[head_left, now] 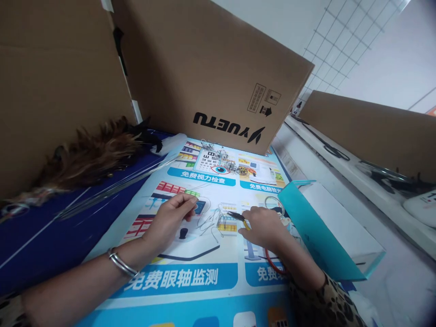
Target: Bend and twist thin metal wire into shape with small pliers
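right grip (264, 227) around pliers (235, 215)

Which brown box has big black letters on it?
The middle cardboard box, right behind the poster: YUETU is printed on it upside down. The left box and the right box show no letters.
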`<state>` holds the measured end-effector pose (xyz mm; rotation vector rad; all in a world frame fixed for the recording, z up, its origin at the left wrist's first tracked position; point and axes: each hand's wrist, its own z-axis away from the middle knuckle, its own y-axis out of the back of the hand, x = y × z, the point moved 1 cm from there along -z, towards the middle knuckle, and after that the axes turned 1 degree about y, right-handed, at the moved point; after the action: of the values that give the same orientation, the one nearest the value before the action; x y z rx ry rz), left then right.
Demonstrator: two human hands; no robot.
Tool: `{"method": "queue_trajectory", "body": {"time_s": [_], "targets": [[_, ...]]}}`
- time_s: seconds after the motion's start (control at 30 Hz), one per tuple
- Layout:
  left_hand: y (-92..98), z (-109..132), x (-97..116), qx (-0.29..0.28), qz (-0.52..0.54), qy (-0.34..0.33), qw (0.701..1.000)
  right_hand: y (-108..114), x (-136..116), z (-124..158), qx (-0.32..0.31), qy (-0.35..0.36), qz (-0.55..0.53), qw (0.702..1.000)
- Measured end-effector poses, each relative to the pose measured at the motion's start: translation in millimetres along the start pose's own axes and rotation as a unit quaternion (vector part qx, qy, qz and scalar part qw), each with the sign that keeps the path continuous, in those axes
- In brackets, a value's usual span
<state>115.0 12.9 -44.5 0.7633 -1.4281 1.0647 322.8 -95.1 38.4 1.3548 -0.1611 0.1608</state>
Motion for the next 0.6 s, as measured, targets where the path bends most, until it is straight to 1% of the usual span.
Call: {"method": "queue_trajectory", "body": {"time_s": [0.13, 0.33, 0.6], "targets": [[-0.7, 0.7, 1.0, -0.004, -0.005, 0.003, 1.0, 0.6, -2.9, 1.8, 0.004, 0.006, 0.006, 1.0], [-0.9, 2.7, 2.0, -0.011, 0.007, 0.011, 1.0, -0.3, -0.3, 0.0, 0.004, 0.004, 0.012, 1.0], [-3.2, 4.3, 6.9, -0.019, 0.02, 0.011, 1.0, 2.6, 4.0, -4.1, 0.014, -0.025, -0.006, 1.0]]}}
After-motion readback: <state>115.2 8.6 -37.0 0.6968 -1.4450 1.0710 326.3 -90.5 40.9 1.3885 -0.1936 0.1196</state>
